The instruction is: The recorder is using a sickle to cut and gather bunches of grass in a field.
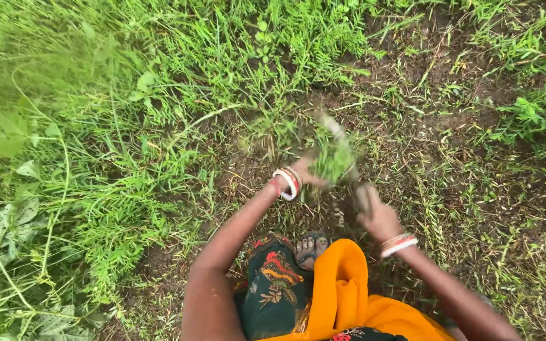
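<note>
In the head view, the person stands or squats on dark bare soil [450, 189] with green grass [159, 95] around it. The left hand [308, 173] is stretched forward and closed around a tuft of green weeds [333, 158], which sits just in front of the person, near the middle of the picture. The tuft is blurred, so I cannot tell if its roots are in the ground or already out. On the left wrist there are red and white bangles [287, 182].

The right hand [379, 218] is just beside the tuft, a little lower and to the right. It is clenched on the handle of a small tool [363, 197], dark and short. The working end of this tool goes up into the weeds and is too blurred to see clearly; a pale curved piece [333, 126] shows above the tuft, but I cannot say if it belongs to the tool. The right wrist also has bangles [399, 244], pale and reddish.

Below the hands, one foot in a sandal [311, 248] rests on the soil. An orange cloth [342, 290] and a dark garment with a red and yellow flower pattern [273, 284] cover the legs. On the far left, some broad pale-green leaves [7, 227] grow among the grass.
</note>
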